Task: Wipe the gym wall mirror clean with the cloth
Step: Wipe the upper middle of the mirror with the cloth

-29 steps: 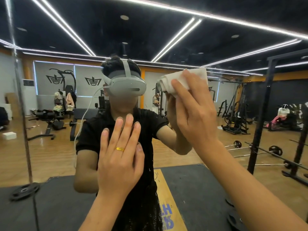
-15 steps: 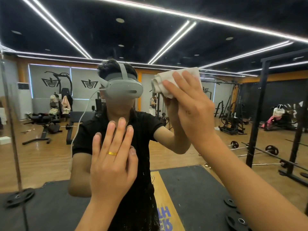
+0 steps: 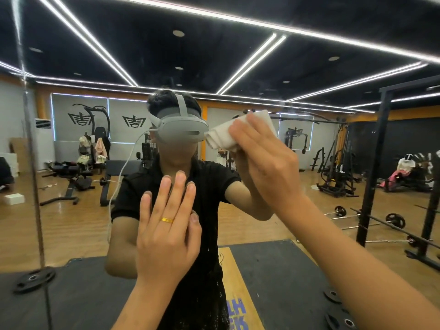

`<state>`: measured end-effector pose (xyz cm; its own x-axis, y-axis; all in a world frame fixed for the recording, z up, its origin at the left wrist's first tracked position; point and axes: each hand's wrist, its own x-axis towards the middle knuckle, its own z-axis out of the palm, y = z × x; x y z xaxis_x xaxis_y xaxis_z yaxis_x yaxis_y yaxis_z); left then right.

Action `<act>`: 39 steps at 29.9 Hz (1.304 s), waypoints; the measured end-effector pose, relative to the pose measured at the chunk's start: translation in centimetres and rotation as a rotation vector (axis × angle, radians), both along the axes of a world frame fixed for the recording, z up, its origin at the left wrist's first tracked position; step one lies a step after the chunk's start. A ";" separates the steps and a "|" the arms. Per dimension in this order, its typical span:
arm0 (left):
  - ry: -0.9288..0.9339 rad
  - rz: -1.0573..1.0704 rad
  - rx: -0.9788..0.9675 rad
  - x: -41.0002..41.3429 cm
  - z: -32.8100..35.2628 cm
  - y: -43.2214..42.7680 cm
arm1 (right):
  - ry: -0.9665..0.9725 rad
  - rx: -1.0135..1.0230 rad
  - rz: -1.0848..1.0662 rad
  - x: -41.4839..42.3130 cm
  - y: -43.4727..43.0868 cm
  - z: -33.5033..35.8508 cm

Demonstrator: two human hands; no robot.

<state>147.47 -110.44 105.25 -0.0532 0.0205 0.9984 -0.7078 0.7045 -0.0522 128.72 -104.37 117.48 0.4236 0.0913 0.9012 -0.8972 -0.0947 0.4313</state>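
Mirror (image 3: 309, 55): 2 hands on glass; streaks likely if pressure uneven.
Right hand (image 3: 269, 163): fingers straight, pressing cloth flat to glass, thumb hidden; no real clamp, slip possible.
Left hand (image 3: 166, 241): flat, holds nothing, seemingly braced on glass; fresh prints likely.
Cloth (image 3: 221, 136): folded wad at head height; may unroll, drop.
Ring (image 3: 167, 219): scratch risk.

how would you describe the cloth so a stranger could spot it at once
Start at the big wall mirror filling the view. The raised right hand presses the cloth to the glass at head height. It is a white folded wad, beside the reflected grey headset.
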 end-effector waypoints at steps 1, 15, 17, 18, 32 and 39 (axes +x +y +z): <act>0.002 0.002 -0.002 0.0 0.0 0.0 | 0.005 -0.019 -0.002 0.2 0.0 1.4; -0.002 -0.007 0.008 0.1 0.1 0.2 | -0.220 -0.074 -0.009 -4.3 2.9 4.8; -0.003 -0.004 0.006 0.0 0.1 0.2 | -0.259 -0.071 0.012 -3.9 2.8 3.6; -0.004 -0.001 0.003 0.0 0.2 0.1 | -0.231 -0.049 0.028 -3.2 2.4 2.6; -0.003 -0.016 0.041 0.0 0.2 0.4 | -0.191 -0.052 0.014 -4.0 2.3 2.9; 0.060 -0.116 0.172 -0.8 0.4 2.1 | 0.106 0.013 -0.102 -9.7 3.8 3.2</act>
<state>146.67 -108.37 105.67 -0.0003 -0.1477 0.9890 -0.6195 0.7764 0.1158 118.99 -100.56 120.69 0.5229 0.0316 0.8518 -0.8520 -0.0116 0.5235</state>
